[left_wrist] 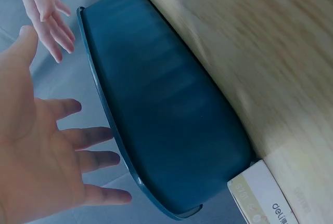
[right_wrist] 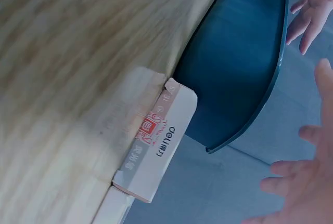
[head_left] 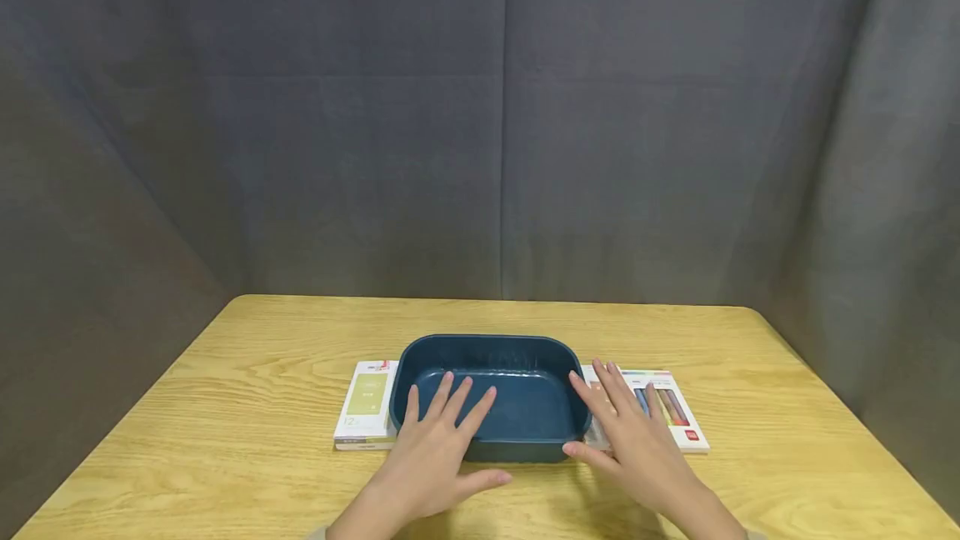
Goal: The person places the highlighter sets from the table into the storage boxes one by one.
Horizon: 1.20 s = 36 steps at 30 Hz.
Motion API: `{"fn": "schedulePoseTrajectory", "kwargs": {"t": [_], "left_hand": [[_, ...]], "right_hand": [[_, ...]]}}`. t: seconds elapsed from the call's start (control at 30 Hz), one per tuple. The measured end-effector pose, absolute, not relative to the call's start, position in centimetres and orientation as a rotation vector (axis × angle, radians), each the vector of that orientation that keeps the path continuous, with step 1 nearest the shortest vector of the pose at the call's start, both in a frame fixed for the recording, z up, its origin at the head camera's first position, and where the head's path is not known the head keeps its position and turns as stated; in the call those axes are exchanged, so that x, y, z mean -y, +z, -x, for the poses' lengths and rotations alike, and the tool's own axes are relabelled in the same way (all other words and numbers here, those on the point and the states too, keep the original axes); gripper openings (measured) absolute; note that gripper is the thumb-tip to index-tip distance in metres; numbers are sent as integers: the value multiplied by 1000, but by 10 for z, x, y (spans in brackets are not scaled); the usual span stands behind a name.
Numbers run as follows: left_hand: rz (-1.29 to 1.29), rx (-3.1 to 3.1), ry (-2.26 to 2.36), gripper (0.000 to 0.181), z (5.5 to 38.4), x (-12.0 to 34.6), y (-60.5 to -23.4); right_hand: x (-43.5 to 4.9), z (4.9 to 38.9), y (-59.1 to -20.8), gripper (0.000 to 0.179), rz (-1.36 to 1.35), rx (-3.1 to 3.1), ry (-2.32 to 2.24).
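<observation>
A dark blue plastic bin (head_left: 517, 451), rectangular with rounded corners, stands upright on the table with nothing visible inside. My left hand (head_left: 433, 455) hovers over its front left part, palm down, fingers straight and spread. Over the bin's right end and the boxes beside it is my right hand (head_left: 636, 442), fingers also extended and holding nothing. Both wrist views show the palms apart from the bin's wall (left_wrist: 166, 99). A white box with a green panel (head_left: 366, 398) lies against the left end. At the right end lies a white deli box (right_wrist: 156, 141), partly hidden by my right hand in the head view.
Right of the deli box lies a flat white pack (head_left: 693, 427) with a window showing several coloured sticks. All stand on a light wooden table (head_left: 247, 407). Grey curtains (head_left: 360, 140) enclose the table at the back and both sides.
</observation>
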<state>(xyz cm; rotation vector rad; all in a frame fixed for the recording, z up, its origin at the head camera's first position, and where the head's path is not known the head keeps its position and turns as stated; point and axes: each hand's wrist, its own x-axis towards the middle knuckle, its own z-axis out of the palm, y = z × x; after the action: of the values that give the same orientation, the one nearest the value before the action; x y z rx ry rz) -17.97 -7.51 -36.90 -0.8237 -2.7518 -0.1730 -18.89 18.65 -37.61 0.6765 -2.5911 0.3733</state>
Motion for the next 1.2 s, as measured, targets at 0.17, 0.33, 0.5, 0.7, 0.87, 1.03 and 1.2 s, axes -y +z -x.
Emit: {"fn": "schedulePoseTrajectory", "kwargs": {"t": [0.17, 0.33, 0.5, 0.7, 0.87, 1.03, 1.2], "left_hand": [[861, 2738, -196, 84, 178, 77, -371], [912, 2669, -216, 79, 176, 79, -371], [939, 2606, -228, 74, 175, 80, -372], [942, 2544, -271, 70, 174, 80, -370], [968, 2530, -374, 66, 171, 83, -369], [996, 2486, -469, 60, 168, 86, -370], [997, 2468, -525, 58, 164, 87, -370]], "right_hand": [[-191, 193, -382, 67, -704, 2495, 502], [-196, 195, -386, 64, -662, 2516, 658], [-200, 197, -384, 62, -642, 2564, 831], [-205, 208, -381, 61, -657, 2592, 1121], [-210, 217, -383, 61, -708, 2552, 1361], [-212, 224, -386, 64, -736, 2516, 1554], [-212, 231, -386, 62, -732, 2503, 1635]]}}
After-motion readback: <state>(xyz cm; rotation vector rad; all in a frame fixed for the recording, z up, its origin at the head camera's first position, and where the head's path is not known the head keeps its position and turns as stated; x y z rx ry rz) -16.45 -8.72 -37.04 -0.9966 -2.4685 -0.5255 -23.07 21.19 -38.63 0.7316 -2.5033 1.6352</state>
